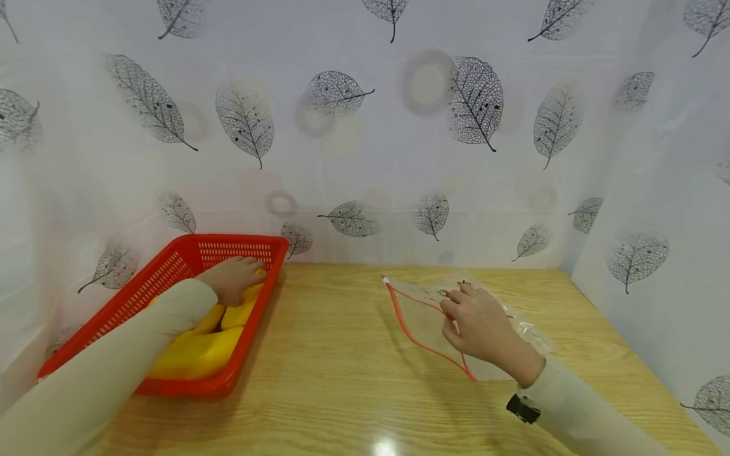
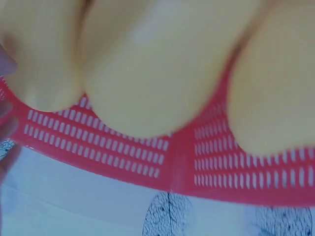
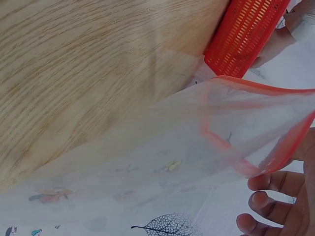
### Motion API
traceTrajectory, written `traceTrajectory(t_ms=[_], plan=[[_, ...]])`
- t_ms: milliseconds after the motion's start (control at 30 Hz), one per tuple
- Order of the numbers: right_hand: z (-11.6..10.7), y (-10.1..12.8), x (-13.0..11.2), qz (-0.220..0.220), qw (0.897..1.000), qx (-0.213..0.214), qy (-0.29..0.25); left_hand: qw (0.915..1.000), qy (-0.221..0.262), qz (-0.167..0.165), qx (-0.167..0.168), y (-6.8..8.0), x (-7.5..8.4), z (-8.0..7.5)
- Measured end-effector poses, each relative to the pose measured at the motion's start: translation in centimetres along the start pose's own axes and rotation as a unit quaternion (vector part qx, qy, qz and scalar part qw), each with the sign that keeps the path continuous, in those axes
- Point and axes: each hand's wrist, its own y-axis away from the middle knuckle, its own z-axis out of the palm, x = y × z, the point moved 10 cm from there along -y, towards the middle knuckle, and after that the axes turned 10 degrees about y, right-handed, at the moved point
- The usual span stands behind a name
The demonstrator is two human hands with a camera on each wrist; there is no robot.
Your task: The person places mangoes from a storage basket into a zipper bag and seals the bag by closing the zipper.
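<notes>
In the head view, my left hand reaches into the far right end of a red plastic basket, over one of several large, smooth yellow fruits shaped like mangoes. Only parts of its fingers show at the left edge of the left wrist view, close to a yellow fruit; whether they grip it is unclear. My right hand pinches the edge of a clear zip bag with red trim and small printed figures. The bag's mouth gapes toward the basket, as the right wrist view shows also.
The wooden table stretches between basket and bag. Behind it and along the sides hangs a white curtain with a leaf print. A dark band sits at my right sleeve cuff.
</notes>
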Motion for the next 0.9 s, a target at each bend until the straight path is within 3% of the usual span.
traceTrajectory(t_ms=[100, 200, 367, 567, 767, 900], plan=[[0.1, 0.0, 0.0, -0.002, 1.000, 0.001, 0.001, 0.9976, -0.046, 0.048, 0.019, 0.6, 0.7, -0.2], [0.1, 0.1, -0.1, -0.005, 1.000, 0.000, 0.002, 0.9942, -0.072, 0.076, 0.022, 1.1, 1.0, -0.1], [0.2, 0.0, -0.2, -0.007, 1.000, 0.000, 0.003, 0.9914, -0.098, 0.085, 0.012, 1.5, 0.7, 0.5], [0.2, 0.0, -0.3, -0.005, 1.000, -0.005, 0.001, 0.9880, -0.100, 0.113, 0.033, 1.8, 1.2, 0.4], [0.3, 0.0, -0.4, -0.005, 1.000, -0.004, -0.001, 0.9886, -0.102, 0.106, 0.033, 1.6, 1.1, 0.7], [0.3, 0.0, -0.3, -0.006, 1.000, -0.006, -0.001, 0.9933, -0.068, 0.085, 0.037, 1.4, 0.4, 0.9]])
